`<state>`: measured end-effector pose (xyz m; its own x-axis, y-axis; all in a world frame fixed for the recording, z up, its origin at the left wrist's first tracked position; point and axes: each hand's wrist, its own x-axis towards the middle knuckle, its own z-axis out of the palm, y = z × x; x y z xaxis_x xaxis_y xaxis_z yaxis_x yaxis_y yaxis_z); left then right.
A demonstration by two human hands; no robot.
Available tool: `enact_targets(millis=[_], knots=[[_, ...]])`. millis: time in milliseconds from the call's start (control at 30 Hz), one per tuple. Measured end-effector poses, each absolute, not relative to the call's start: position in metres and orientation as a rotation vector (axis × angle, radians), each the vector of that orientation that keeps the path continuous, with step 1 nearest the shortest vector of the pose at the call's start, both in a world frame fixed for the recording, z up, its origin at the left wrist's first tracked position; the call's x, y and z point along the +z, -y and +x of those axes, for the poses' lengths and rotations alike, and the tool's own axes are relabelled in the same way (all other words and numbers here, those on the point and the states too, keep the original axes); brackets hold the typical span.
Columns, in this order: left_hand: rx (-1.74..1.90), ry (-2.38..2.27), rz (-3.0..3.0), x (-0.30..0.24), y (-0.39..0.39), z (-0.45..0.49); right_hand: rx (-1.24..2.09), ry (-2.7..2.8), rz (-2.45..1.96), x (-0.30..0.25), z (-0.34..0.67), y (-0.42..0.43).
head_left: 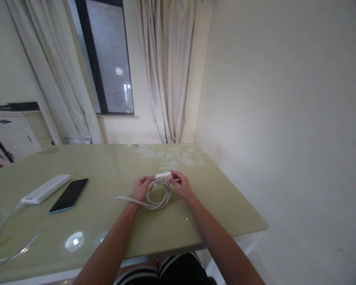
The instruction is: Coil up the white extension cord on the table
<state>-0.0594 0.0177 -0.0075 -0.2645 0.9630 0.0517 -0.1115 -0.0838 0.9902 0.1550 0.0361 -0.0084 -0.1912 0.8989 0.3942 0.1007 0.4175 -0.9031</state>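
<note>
A small white block with a coiled cable lies between my two hands near the middle of the table, and its kind is too small to make out. The white block (163, 175) spans from one hand's fingertips to the other's. Below it hangs or rests the pale cable (161, 206), wound in several loops, with a loose end reaching left past my wrist. My left hand (141, 187) is closed at the block's left end, by the coil. At the right end, my right hand (180, 186) pinches the block between thumb and fingers. Some fingertips are hidden.
On the left of the glossy table (225, 206) lie a white power strip (47, 189) with a cord and a dark phone (69, 195). A thin clear strip (20, 250) lies nearer. The wall (284, 118) runs along the right; curtains (172, 71) hang behind.
</note>
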Motion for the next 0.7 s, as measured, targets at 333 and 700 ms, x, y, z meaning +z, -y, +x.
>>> enact_targets(millis=[333,700], knots=[[1.549,-1.200,0.906,-0.003,-0.013,-0.056,0.941,1.622,-0.870,-0.014,0.150,-0.037],[1.637,-1.098,1.059,-0.016,-0.021,-0.061,0.874,1.667,-0.855,-0.016,0.150,-0.040]])
